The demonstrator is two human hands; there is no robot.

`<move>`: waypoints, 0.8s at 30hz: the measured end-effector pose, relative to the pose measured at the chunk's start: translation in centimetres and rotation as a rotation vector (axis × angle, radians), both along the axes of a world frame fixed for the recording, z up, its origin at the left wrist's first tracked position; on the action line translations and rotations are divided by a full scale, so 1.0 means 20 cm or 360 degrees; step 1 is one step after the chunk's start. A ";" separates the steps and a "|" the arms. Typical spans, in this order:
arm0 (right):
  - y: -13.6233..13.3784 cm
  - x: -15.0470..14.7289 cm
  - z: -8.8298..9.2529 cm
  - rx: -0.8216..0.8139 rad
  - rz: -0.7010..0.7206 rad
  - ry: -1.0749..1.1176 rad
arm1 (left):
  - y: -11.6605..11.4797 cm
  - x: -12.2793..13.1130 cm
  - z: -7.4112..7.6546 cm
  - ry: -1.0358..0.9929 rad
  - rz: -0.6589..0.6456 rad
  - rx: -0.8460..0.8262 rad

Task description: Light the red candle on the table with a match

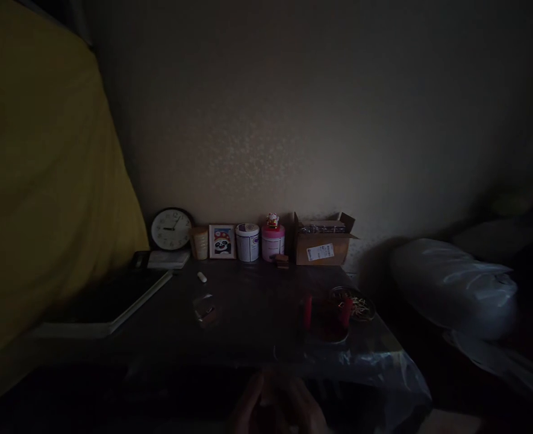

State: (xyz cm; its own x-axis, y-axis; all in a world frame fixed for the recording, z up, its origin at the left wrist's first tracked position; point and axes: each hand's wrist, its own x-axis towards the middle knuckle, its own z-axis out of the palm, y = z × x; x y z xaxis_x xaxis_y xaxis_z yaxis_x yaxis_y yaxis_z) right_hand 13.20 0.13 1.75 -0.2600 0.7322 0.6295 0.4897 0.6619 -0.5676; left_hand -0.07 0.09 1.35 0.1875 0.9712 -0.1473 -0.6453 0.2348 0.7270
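The room is very dark. My two hands show only as a dim shape at the bottom centre, close together below the table's front edge: my left hand [253, 402] and my right hand [303, 410]. Their fingers seem bunched together, but I cannot make out whether they hold anything. Nearest to them on the dark table [248, 337] stand two red candles [308, 311] on a red tray [327, 328]. A glass dish of matchsticks [359, 305] sits beside the tray. A small glinting object [204, 310] lies left of centre.
Along the wall stand a round clock [171, 229], a panda picture frame [221, 241], a white jar [247, 242], a pink jar [273, 242] and an open cardboard box [323, 246]. A flat board [108, 301] lies left, yellow cloth [35, 181] beyond it. A white bundle [451, 283] lies right.
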 end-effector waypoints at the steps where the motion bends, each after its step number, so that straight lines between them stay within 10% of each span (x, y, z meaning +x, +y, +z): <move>1: 0.00 0.01 0.01 -0.0032 0.0055 -0.0019 | 0.00 0.00 0.00 -0.0047 -0.0029 0.0002; 24: -0.01 0.01 0.03 0.0167 -0.0261 -0.0408 | -0.03 0.07 -0.02 -0.0470 -0.0279 0.0035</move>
State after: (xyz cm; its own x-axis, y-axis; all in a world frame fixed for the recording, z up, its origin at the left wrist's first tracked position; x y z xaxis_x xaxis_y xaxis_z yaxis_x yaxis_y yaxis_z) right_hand 13.48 0.00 2.40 -0.3035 0.7122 0.6330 0.7129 0.6105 -0.3451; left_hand 1.34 -0.47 0.99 0.3832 0.9227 -0.0411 -0.7800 0.3471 0.5207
